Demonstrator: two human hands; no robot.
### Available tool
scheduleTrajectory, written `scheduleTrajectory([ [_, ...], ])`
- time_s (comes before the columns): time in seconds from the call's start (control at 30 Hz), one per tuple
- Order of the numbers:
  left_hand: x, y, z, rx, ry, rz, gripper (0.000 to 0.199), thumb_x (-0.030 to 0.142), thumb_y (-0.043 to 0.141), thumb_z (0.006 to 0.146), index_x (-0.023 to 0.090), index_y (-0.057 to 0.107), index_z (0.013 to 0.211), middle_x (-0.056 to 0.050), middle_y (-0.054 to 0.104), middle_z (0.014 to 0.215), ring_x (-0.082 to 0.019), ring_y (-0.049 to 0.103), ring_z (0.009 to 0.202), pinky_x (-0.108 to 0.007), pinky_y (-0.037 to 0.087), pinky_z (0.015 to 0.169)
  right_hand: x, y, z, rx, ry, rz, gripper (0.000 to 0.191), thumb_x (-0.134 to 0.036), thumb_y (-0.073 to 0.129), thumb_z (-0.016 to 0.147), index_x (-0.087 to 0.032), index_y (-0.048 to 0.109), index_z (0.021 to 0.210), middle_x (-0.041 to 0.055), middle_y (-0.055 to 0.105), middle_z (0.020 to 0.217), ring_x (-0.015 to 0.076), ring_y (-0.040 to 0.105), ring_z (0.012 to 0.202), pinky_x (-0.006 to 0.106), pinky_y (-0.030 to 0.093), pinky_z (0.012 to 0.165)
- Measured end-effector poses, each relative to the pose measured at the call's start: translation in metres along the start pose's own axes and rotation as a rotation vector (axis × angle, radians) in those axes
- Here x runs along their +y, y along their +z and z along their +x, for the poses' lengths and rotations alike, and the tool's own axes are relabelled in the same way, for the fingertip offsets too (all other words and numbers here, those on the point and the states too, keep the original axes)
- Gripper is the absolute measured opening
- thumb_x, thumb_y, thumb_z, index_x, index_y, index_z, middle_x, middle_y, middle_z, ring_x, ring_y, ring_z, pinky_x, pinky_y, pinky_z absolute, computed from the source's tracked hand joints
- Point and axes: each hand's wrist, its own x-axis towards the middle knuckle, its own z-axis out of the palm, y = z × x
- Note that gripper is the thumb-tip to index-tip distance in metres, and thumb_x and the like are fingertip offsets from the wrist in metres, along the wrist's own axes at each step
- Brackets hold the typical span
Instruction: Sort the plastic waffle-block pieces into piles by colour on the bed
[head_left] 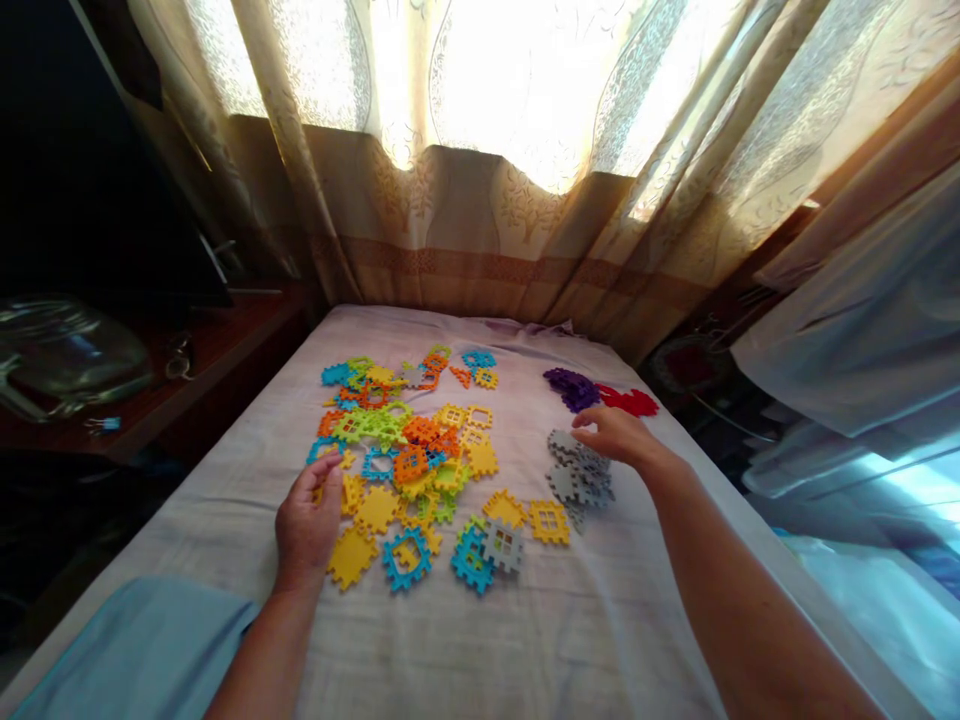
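My right hand (619,436) hovers at the top of a pile of grey interlocking plastic tiles (579,472). Its thumb and fingers are apart, and nothing shows between them. At the left edge of a mixed heap rests my left hand (309,512), loosely bent and holding nothing that I can see. Closest to it are yellow interlocking tiles (377,510). The heap also has orange tiles (411,464), lime green tiles (382,425) and blue tiles (407,560). A grey window tile (503,546) lies over a blue one at the front.
Beyond the grey pile lie purple tiles (572,388) and red tiles (628,401). Everything lies on a pale sheet (465,660). A light blue cloth (135,650) is at the front left. A glass jar (71,355) stands on a wooden surface at left; curtains (480,220) hang behind.
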Motion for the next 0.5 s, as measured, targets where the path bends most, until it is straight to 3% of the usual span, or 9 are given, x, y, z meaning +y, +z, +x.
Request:
scheduleTrajectory([
  [0.1, 0.000, 0.000, -0.001, -0.007, -0.006, -0.017, 0.039, 0.050, 0.052, 0.078, 0.022, 0.070, 0.099, -0.007, 0.074, 0.107, -0.025, 0.067, 0.104, -0.040, 0.051, 0.097, -0.037, -0.005, 0.019, 0.063, -0.101, -0.003, 0.033, -0.035, 0.052, 0.088, -0.024, 0.073, 0.111, 0.0090, 0.071, 0.117, 0.0264, 0.063, 0.110, 0.036, 0.047, 0.092],
  [0.3, -0.003, 0.001, -0.002, -0.010, 0.015, -0.056, 0.040, 0.051, 0.052, 0.080, 0.021, 0.070, 0.099, -0.007, 0.074, 0.107, -0.023, 0.067, 0.105, -0.039, 0.049, 0.100, -0.149, 0.009, 0.065, 0.188, -0.334, 0.104, 0.040, -0.028, 0.054, 0.089, -0.022, 0.064, 0.127, 0.0087, 0.061, 0.135, 0.0244, 0.054, 0.124, 0.036, 0.040, 0.105],
  [0.4, -0.002, 0.000, -0.002, -0.009, 0.015, -0.051, 0.040, 0.051, 0.052, 0.081, 0.021, 0.070, 0.100, -0.007, 0.074, 0.109, -0.023, 0.066, 0.107, -0.038, 0.048, 0.101, -0.195, 0.014, 0.087, 0.218, -0.429, 0.105, 0.043, -0.030, 0.054, 0.090, -0.021, 0.060, 0.131, 0.0092, 0.054, 0.142, 0.0251, 0.050, 0.127, 0.038, 0.039, 0.106],
  [0.5, -0.001, 0.000, -0.003, -0.018, 0.011, -0.055, 0.039, 0.051, 0.052, 0.081, 0.021, 0.070, 0.099, -0.007, 0.074, 0.110, -0.023, 0.066, 0.108, -0.038, 0.049, 0.100, -0.226, 0.015, 0.106, 0.210, -0.452, 0.051, 0.044, -0.033, 0.052, 0.091, -0.023, 0.057, 0.133, 0.0093, 0.053, 0.141, 0.0256, 0.049, 0.127, 0.039, 0.042, 0.102],
])
